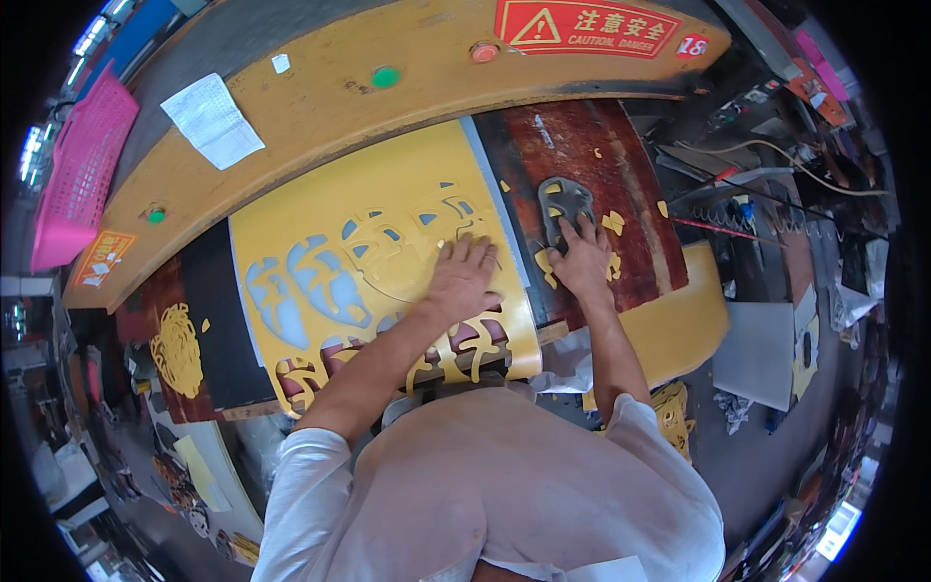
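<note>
A yellow sheet [330,209] lies across the work surface, with several curved cut-outs through its near and middle parts. My left hand [464,276] rests flat on its right half, fingers spread, holding nothing. To the right, a dark sole-shaped cutting die [554,199] with yellow bits in its openings lies on a reddish-brown board [635,179]. My right hand [586,260] is on the die's near end, its thumb to the left and fingers over the right part; the palm hides their exact contact. Small yellow pieces [613,223] lie beside that hand.
A yellow machine beam [320,116] with green buttons and a red one spans the far side. A pink basket [87,165] stands at far left. Yellow cut pieces [177,354] are heaped at left. Wires and a coiled cable [766,221] hang at right, above another yellow sheet [684,315].
</note>
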{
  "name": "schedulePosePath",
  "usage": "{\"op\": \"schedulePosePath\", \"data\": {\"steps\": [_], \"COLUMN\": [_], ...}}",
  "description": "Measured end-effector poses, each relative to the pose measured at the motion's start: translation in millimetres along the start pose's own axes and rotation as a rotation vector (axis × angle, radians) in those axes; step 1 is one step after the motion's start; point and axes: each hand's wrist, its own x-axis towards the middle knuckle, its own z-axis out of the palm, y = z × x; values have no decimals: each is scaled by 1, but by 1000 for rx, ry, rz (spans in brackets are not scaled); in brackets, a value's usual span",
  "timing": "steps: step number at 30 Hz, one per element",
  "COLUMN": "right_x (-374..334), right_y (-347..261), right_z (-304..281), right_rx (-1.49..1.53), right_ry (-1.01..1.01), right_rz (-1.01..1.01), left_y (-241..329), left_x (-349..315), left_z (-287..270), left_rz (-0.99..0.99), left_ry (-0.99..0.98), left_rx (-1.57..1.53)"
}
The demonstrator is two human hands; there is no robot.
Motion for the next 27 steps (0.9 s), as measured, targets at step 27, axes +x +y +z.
{"op": "schedulePosePath", "data": {"steps": [27], "right_x": [-35], "right_y": [-135], "right_z": [82], "right_rx": [950], "right_ry": [481], "right_rz": [233], "left_y": [-164], "left_x": [-223], "left_z": [-30], "left_rz": [-957], "left_ry": [821], "left_rx": [-1040]}}
